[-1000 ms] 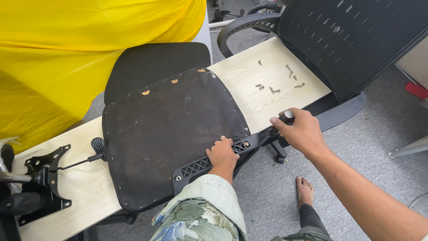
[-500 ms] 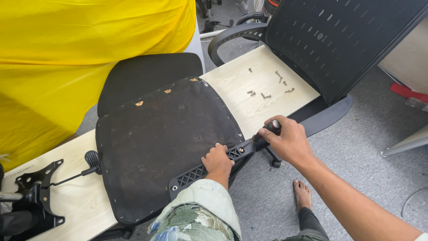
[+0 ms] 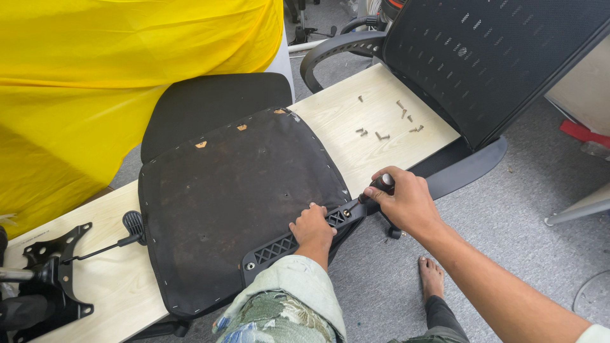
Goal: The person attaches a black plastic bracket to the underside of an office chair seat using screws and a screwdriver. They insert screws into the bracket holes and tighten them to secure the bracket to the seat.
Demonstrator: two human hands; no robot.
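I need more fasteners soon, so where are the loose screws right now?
The screws lie scattered on the right end of the wooden board, between the upturned seat and the mesh backrest, beyond the right hand.

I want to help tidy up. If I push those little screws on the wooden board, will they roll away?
Probably a bit. The screws look small and light, lying loose and scattered on the smooth board, so a push would likely slide them. Being round, they might roll, likely curving because of their heads.
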